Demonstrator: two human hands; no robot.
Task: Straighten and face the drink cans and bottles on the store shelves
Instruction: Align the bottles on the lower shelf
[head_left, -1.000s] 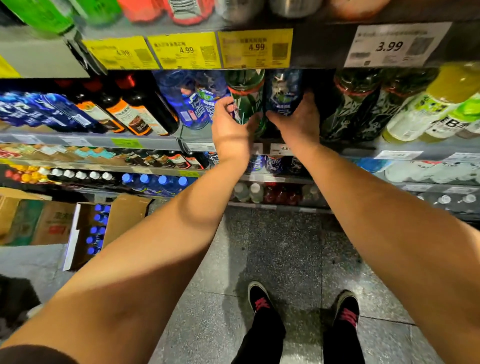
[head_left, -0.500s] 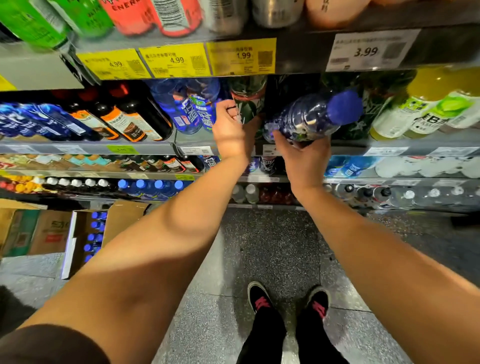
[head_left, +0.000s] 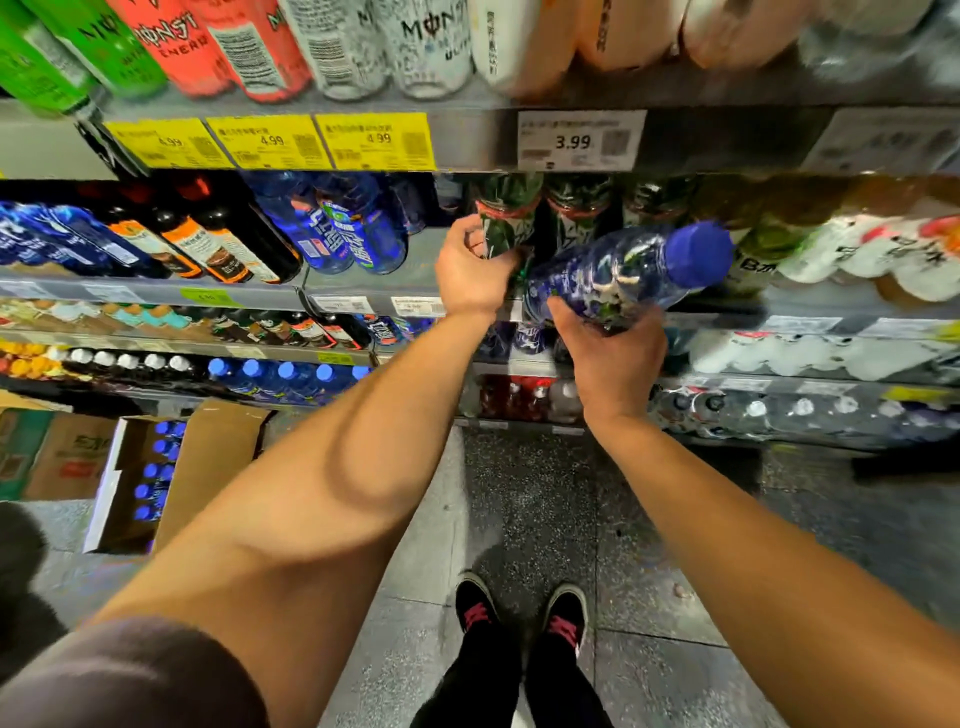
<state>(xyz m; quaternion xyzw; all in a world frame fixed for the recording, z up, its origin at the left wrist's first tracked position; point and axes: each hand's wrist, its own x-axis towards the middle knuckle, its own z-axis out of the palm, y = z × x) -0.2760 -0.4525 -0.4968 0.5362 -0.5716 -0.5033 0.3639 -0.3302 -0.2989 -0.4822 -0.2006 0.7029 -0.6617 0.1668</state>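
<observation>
My right hand (head_left: 610, 353) grips a blue-capped clear bottle with a dark blue label (head_left: 623, 275), held tilted in front of the second shelf with its cap pointing up and right. My left hand (head_left: 470, 270) curls round the lower part of a green-labelled bottle (head_left: 501, 218) standing at the shelf's front edge. More green-labelled bottles (head_left: 576, 208) stand to its right, behind the lifted bottle. Blue bottles (head_left: 337, 228) and dark bottles with orange labels (head_left: 208, 244) fill the shelf to the left.
Energy drink cans (head_left: 244, 41) line the top shelf above yellow price tags (head_left: 270, 140). Pale yellow-green bottles (head_left: 831, 249) stand at the right. Lower shelves hold more bottles. An open cardboard box of blue-capped bottles (head_left: 156, 467) sits on the floor at left, my shoes (head_left: 519, 613) below.
My right hand has pulled the blue-capped bottle out of the shelf row and tipped it outward. My left hand has stayed on the green-labelled bottle.
</observation>
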